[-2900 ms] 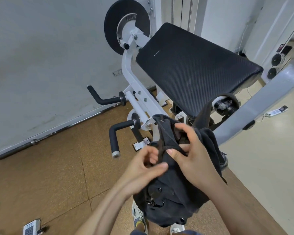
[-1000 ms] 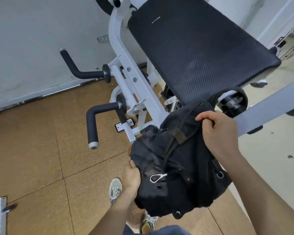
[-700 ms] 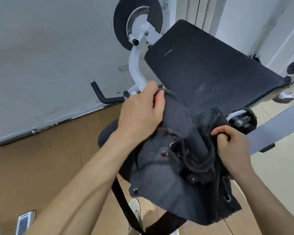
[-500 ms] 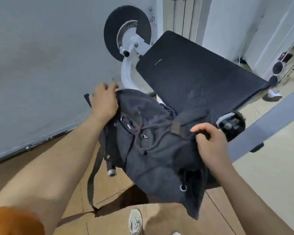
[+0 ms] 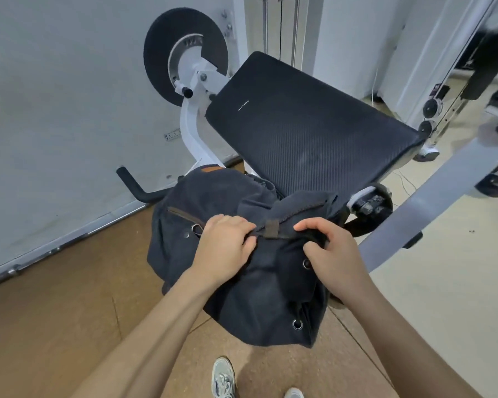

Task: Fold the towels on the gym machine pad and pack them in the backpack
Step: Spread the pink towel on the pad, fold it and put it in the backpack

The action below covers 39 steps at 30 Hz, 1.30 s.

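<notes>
The dark backpack [image 5: 270, 297] hangs in front of the near edge of the black machine pad [image 5: 308, 133], above the brown floor [image 5: 55, 326]. Both hands hold it at its top. The left hand [image 5: 223, 249] curls its fingers over the top strap [image 5: 286, 227], just left of a brown loop [image 5: 271, 225]. The right hand [image 5: 332, 255] curls its fingers round the same strap, just right of the loop. 2 shoes [image 5: 223, 379] show below the bag

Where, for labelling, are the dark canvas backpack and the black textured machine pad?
Dark canvas backpack [image 5: 265, 282]: head view, front panel between the hands.
Black textured machine pad [image 5: 314, 133]: head view, bare top surface.
</notes>
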Motion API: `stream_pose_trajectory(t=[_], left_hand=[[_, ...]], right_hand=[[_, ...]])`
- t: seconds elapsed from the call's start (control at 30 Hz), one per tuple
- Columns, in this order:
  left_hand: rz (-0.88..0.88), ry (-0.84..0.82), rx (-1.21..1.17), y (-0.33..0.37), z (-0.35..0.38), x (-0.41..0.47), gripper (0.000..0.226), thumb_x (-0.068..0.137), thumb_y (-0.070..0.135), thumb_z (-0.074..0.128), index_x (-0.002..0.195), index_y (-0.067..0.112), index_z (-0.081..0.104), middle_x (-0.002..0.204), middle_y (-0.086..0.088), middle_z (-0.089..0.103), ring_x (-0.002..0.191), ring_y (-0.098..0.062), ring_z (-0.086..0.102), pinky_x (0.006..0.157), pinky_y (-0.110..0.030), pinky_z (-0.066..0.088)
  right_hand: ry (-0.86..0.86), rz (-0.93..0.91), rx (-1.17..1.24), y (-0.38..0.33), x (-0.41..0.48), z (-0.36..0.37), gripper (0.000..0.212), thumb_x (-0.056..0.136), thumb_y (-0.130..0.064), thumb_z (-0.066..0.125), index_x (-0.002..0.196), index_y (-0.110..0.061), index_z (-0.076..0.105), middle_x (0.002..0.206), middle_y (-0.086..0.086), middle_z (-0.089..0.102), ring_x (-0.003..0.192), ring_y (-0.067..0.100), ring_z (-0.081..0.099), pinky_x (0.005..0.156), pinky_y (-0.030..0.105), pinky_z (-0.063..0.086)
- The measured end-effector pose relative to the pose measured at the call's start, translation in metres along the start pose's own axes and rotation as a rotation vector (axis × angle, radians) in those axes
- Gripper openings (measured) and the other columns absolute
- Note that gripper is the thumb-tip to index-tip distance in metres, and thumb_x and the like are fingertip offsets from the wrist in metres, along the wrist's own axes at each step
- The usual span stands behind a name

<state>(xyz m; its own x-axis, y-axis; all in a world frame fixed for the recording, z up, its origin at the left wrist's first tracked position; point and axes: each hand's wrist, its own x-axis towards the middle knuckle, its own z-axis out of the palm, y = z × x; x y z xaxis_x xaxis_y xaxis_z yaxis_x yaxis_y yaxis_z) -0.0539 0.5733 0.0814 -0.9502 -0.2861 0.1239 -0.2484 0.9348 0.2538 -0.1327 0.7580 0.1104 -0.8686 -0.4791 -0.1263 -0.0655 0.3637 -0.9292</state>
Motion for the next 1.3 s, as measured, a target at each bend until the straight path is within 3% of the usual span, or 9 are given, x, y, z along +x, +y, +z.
stream_pose_trajectory(t=[0.17, 0.3, 0.4, 0.5, 0.77, 0.9, 1.1, 1.2, 1.3], left_hand=[[-0.177, -0.186, -0.522, -0.011, -0.044, 0.005, 0.014, 0.093, 0.021, 0.061, 0.086, 0.027, 0.072, 0.065, 0.015, 0.066, 0.064, 0.0, 0.06, 0.069, -0.023, 0.045], [-0.134, -0.389, -0.67, -0.009, -0.081, 0.015, 0.009, 0.091, 0.024, 0.067, 0.088, 0.018, 0.074, 0.069, 0.016, 0.064, 0.063, 0.003, 0.055, 0.066, -0.015, 0.042], [-0.07, -0.418, -0.691, -0.01, -0.094, 0.025, 0.025, 0.095, 0.031, 0.06, 0.089, 0.011, 0.075, 0.069, 0.013, 0.067, 0.059, 0.004, 0.053, 0.059, -0.01, 0.038], [-0.083, -0.285, -0.578, -0.02, -0.093, 0.037, 0.026, 0.092, 0.036, 0.06, 0.085, 0.015, 0.074, 0.074, -0.005, 0.069, 0.068, -0.008, 0.055, 0.065, -0.034, 0.044], [-0.141, 0.004, 0.041, -0.065, -0.104, 0.079, 0.022, 0.099, 0.032, 0.05, 0.094, 0.022, 0.069, 0.076, 0.005, 0.063, 0.084, -0.026, 0.06, 0.072, -0.039, 0.048], [-0.25, 0.024, 0.189, -0.1, -0.103, 0.089, 0.022, 0.099, 0.034, 0.048, 0.097, 0.028, 0.069, 0.092, 0.001, 0.069, 0.093, -0.029, 0.06, 0.071, -0.035, 0.044], [-0.502, -0.054, 0.103, -0.154, -0.074, 0.085, 0.022, 0.098, 0.036, 0.049, 0.081, 0.031, 0.062, 0.093, 0.001, 0.069, 0.097, -0.03, 0.063, 0.082, -0.04, 0.05], [-0.576, -0.057, 0.068, -0.139, -0.049, 0.085, 0.02, 0.097, 0.025, 0.047, 0.1, 0.028, 0.066, 0.109, -0.002, 0.066, 0.111, -0.029, 0.057, 0.09, -0.042, 0.041], [-0.303, 0.07, 0.023, -0.095, -0.039, 0.071, 0.033, 0.091, 0.017, 0.046, 0.114, 0.03, 0.065, 0.121, 0.004, 0.06, 0.118, -0.022, 0.051, 0.099, -0.046, 0.039]], right_hand=[[0.131, -0.197, -0.772, -0.013, -0.006, -0.009, 0.058, 0.076, -0.035, 0.063, 0.131, -0.034, 0.046, 0.114, 0.002, 0.042, 0.106, 0.025, 0.043, 0.081, 0.036, 0.041], [-0.059, -0.404, -0.821, -0.045, 0.002, 0.018, 0.069, 0.078, -0.056, 0.059, 0.139, -0.029, 0.04, 0.137, -0.003, 0.042, 0.13, 0.021, 0.034, 0.102, 0.048, 0.026], [-0.364, -0.319, -0.745, -0.065, 0.03, 0.041, 0.023, 0.088, -0.051, 0.049, 0.097, -0.03, 0.05, 0.095, -0.013, 0.057, 0.107, 0.016, 0.053, 0.097, 0.042, 0.029], [-0.345, -0.388, -0.806, -0.073, 0.054, 0.044, 0.032, 0.096, -0.046, 0.039, 0.072, -0.025, 0.039, 0.085, -0.006, 0.051, 0.084, 0.02, 0.049, 0.077, 0.039, 0.033], [0.019, -0.648, -0.995, 0.001, 0.056, 0.022, 0.037, 0.089, -0.037, 0.04, 0.059, -0.017, 0.051, 0.065, -0.002, 0.052, 0.068, 0.024, 0.057, 0.071, 0.037, 0.032], [0.037, -0.581, -1.071, 0.026, 0.045, 0.012, 0.037, 0.082, -0.043, 0.041, 0.066, -0.023, 0.068, 0.082, -0.011, 0.062, 0.093, 0.019, 0.058, 0.083, 0.041, 0.031], [-0.064, -0.58, -1.108, 0.043, 0.036, 0.023, 0.043, 0.083, -0.046, 0.034, 0.072, -0.026, 0.07, 0.086, -0.008, 0.062, 0.093, 0.022, 0.058, 0.084, 0.047, 0.037], [-0.082, -0.648, -1.102, 0.049, 0.04, 0.026, 0.047, 0.088, -0.046, 0.032, 0.072, -0.025, 0.07, 0.084, -0.008, 0.062, 0.09, 0.021, 0.058, 0.081, 0.046, 0.039], [-0.057, -0.654, -1.035, 0.049, 0.044, 0.03, 0.048, 0.093, -0.044, 0.032, 0.071, -0.023, 0.068, 0.083, -0.01, 0.061, 0.089, 0.021, 0.057, 0.081, 0.045, 0.037]])
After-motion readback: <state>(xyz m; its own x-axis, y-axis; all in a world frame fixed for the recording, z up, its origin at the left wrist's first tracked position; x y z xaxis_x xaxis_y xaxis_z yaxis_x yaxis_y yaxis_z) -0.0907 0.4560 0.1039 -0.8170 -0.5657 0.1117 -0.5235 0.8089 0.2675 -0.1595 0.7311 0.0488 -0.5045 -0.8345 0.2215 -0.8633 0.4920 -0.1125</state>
